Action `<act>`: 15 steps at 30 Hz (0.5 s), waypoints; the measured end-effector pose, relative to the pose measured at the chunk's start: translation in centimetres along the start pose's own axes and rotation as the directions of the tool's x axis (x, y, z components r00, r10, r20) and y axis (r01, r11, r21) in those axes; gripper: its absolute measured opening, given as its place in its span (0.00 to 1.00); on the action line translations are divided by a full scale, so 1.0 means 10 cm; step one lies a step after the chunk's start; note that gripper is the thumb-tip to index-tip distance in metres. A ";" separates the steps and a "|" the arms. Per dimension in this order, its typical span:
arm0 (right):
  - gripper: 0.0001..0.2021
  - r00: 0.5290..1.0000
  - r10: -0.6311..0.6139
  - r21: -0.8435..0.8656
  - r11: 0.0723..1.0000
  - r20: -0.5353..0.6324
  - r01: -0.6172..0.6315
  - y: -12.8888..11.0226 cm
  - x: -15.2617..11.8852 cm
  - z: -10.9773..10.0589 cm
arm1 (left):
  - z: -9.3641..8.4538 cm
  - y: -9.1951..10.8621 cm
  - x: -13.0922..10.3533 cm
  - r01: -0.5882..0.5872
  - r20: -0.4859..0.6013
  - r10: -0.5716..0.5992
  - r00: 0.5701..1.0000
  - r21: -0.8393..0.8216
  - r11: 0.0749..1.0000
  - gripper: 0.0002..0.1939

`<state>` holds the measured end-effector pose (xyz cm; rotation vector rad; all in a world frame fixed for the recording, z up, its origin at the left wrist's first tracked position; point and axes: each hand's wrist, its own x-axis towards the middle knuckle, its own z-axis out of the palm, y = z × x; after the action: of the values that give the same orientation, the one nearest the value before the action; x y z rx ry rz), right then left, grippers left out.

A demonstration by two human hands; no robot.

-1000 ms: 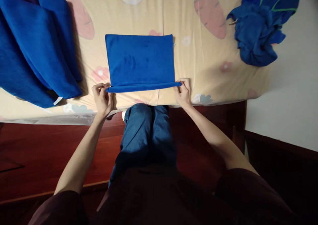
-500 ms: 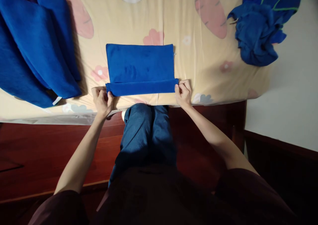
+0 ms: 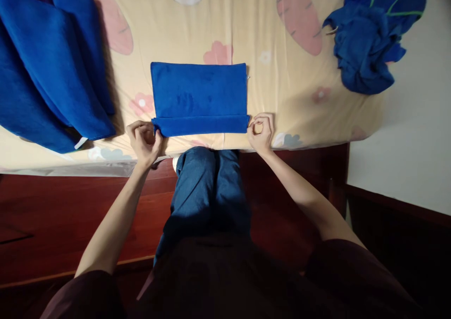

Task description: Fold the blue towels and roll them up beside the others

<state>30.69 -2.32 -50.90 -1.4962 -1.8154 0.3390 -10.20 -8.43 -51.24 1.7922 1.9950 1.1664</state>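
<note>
A blue towel [image 3: 200, 91] lies flat on the bed, its near edge folded over into a narrow band. At the band's left end, my left hand [image 3: 144, 143] pinches the corner between thumb and fingers. My right hand [image 3: 261, 132] is at the band's right end, thumb and forefinger curled into a ring with their tips on the towel's corner. Both hands rest close to the bed's front edge.
The bed [image 3: 299, 93] has a pale yellow sheet with carrots and flowers. Larger blue towels [image 3: 52, 65] lie at the left. A crumpled blue cloth [image 3: 366, 46] sits at the far right by the white wall [image 3: 416, 136]. My legs [image 3: 207, 192] touch the bed's front.
The folded band's right end has drawn slightly left and lies flatter. My right hand's fingers have opened into a rounder ring. My left hand has shifted only slightly.
</note>
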 end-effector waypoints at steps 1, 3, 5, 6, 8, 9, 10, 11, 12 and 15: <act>0.05 1.000 -0.002 0.017 1.000 0.006 0.002 0.00 0.00 0.00 | -0.01 0.01 0.00 -0.014 -0.001 0.014 1.000 0.005 1.000 0.13; 0.09 1.000 -0.010 0.048 0.999 0.017 0.009 0.00 -0.01 -0.01 | -0.04 0.02 0.00 -0.057 0.015 0.057 0.998 0.005 0.998 0.13; 0.12 0.999 -0.025 0.042 0.999 0.029 0.024 -0.01 -0.02 -0.03 | -0.07 0.03 0.00 -0.089 0.065 0.090 0.994 -0.013 0.996 0.14; 0.13 0.998 -0.035 0.023 0.999 0.043 0.034 -0.02 -0.02 -0.05 | -0.08 0.03 0.01 -0.097 0.105 0.099 0.990 -0.023 0.995 0.16; 0.14 0.992 -0.065 -0.022 0.997 0.104 0.068 -0.04 -0.01 -0.08 | -0.09 0.04 0.02 -0.107 0.202 0.113 0.973 -0.039 0.993 0.21; 0.14 0.985 -0.087 -0.036 0.995 0.147 0.093 -0.06 -0.01 -0.10 | -0.10 0.04 0.03 -0.118 0.241 0.125 0.962 -0.046 0.992 0.23; 0.15 0.975 -0.112 -0.038 0.992 0.191 0.121 -0.07 0.00 -0.11 | -0.10 0.05 0.05 -0.132 0.267 0.141 0.953 -0.051 0.990 0.25; 0.16 0.963 -0.139 -0.029 0.988 0.231 0.150 -0.07 0.00 -0.12 | -0.09 0.06 0.06 -0.144 0.282 0.154 0.947 -0.054 0.988 0.27; 0.18 0.951 -0.166 -0.014 0.984 0.261 0.175 -0.08 0.01 -0.13 | -0.09 0.06 0.07 -0.153 0.284 0.162 0.945 -0.054 0.987 0.28; 0.22 0.933 -0.206 0.004 0.977 0.296 0.215 -0.09 0.02 -0.13 | -0.06 0.08 0.10 -0.164 0.255 0.171 0.952 -0.045 0.985 0.27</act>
<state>30.92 -2.66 -49.41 -1.3056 -2.2034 0.4508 -10.24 -7.79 -49.89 2.0175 1.7046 0.9374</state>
